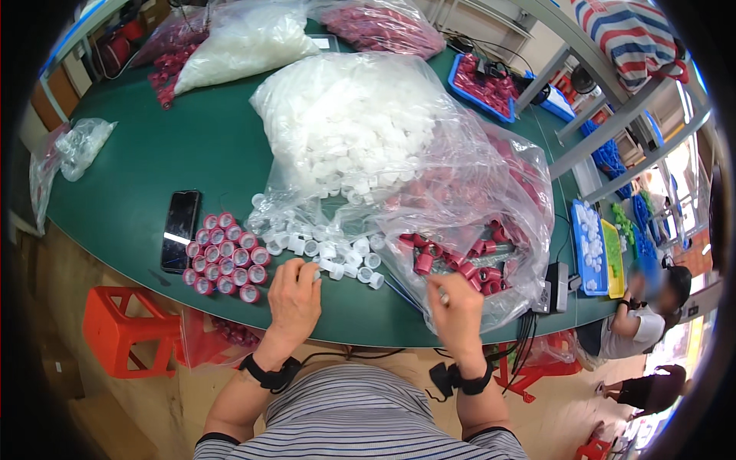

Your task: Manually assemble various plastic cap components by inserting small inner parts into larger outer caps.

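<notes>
My left hand (295,300) is at the front edge of a spread of small white plastic caps (349,257), its fingers curled together. Whatever its fingertips may hold is too small to make out. My right hand (458,308) is closed beside loose dark red caps (479,276) at the mouth of a clear bag; its grip hides any contents. Left of my left hand, several red caps with whitish insides (226,257) stand grouped on the green table (146,153). A thin blue stick-like thing (404,294) lies between my hands.
A big clear bag of white caps (345,123) and a clear bag of red caps (529,230) fill the middle. A black phone (181,230) lies left. More bags and a blue tray (483,86) are behind. Red stools (130,330) and people (636,326) are beyond the table.
</notes>
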{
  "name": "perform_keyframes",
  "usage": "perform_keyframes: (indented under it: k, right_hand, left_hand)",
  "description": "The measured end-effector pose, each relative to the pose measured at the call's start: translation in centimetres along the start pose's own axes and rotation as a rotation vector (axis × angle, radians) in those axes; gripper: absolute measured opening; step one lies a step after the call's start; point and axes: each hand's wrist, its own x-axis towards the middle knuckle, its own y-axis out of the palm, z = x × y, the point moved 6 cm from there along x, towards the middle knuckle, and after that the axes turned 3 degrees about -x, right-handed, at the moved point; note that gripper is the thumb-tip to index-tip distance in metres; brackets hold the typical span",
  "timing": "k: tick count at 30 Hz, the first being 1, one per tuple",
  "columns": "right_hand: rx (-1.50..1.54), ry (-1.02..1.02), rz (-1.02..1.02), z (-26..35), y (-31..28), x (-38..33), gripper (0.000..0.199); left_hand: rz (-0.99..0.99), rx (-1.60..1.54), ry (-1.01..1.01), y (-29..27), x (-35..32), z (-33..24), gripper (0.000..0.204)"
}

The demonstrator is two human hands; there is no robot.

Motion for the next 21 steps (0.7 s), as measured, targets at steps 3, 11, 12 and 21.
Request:
perform_keyframes:
  k: [3,11,12,21]
  right_hand:
    - [-0.081,0.093,0.044,-2.8,0.0,1.1,0.027]
    - [-0.271,0.076,0.126,-4.0,3.2,1.4,0.034]
    - [-0.259,0.087,0.113,-4.2,3.2,1.3,0.031]
    - [0.171,0.253,0.002,-1.3,-0.7,-0.3,0.017]
  left_hand:
    - [0.067,-0.035,-0.012,0.2,-0.3,-0.8,0.030]
    - [0.241,-0.129,0.082,0.8,-2.6,-4.0,0.033]
    - [0.244,-0.129,0.082,0.9,-2.8,-4.0,0.033]
    - [0.125,-0.187,0.105,-1.0,-2.4,-6.2,0.051]
